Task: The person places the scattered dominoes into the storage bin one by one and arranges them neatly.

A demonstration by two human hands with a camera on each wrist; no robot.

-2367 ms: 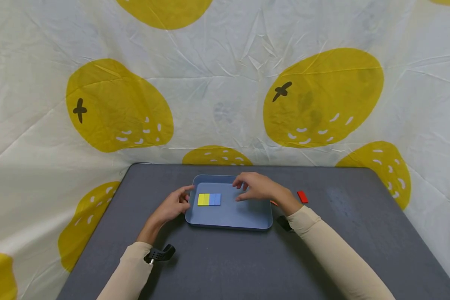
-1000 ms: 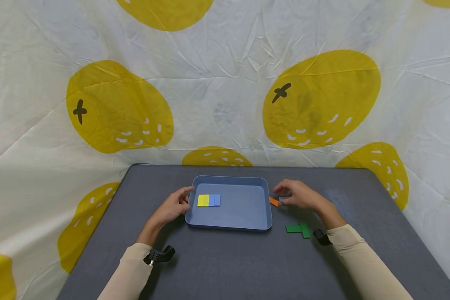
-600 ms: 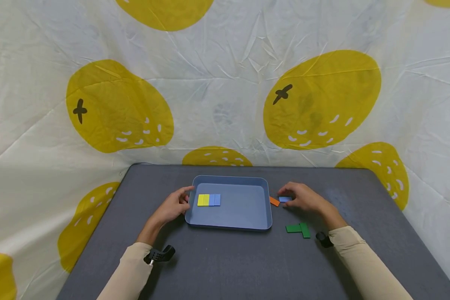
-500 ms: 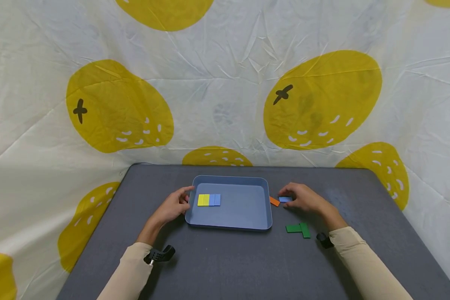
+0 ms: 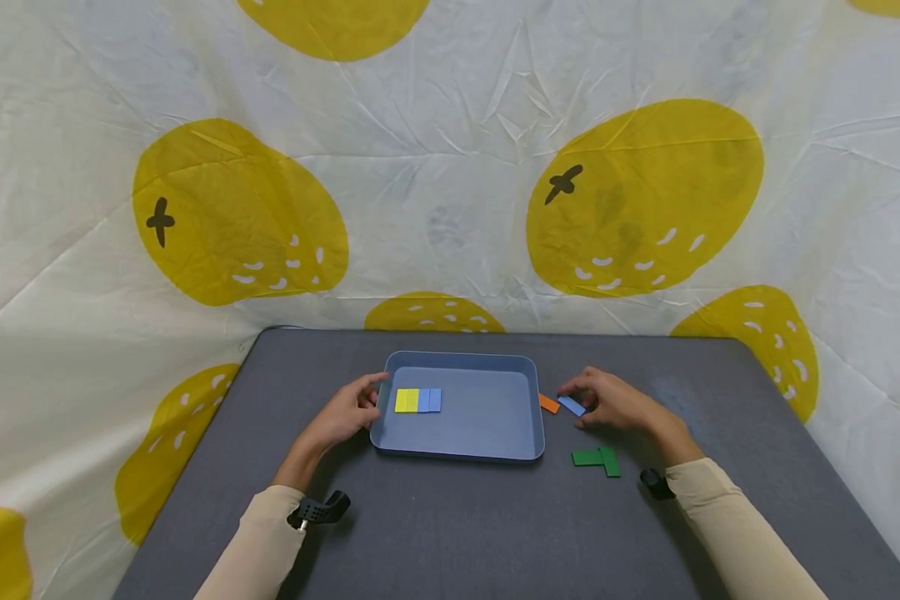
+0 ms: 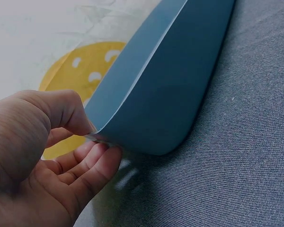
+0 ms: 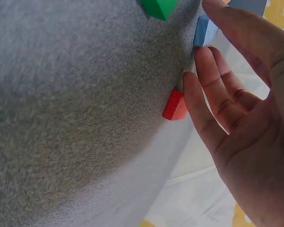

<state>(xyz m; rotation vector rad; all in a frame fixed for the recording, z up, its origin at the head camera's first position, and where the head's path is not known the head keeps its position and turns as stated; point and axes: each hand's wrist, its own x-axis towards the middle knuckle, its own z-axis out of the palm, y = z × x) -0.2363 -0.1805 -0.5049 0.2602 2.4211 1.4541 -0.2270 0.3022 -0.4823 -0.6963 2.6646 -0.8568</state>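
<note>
My left hand [image 5: 347, 408] grips the left edge of a shallow blue-grey tray [image 5: 487, 450]; in the left wrist view its thumb lies on the rim and fingers curl against the outer wall. Inside the tray, two yellow tiles [image 5: 407, 400] and two blue tiles [image 5: 429, 400] form a row at the left. To the right of the tray, my right hand [image 5: 617, 402] pinches a loose blue tile [image 5: 572, 406] between thumb and fingertips, the tile turned slantwise on the table. An orange tile [image 5: 549, 403] lies between it and the tray.
Two green tiles [image 5: 596, 458] lie nearer the front, below the right hand. A red block [image 7: 175, 105] shows past the fingers in the right wrist view. The dark grey table [image 5: 450, 533] ends at a lemon-patterned curtain [image 5: 435, 225].
My right hand has moved from above the tray to the loose blue tile at the right. That tile has turned from level to slanted. My left hand stays on the tray.
</note>
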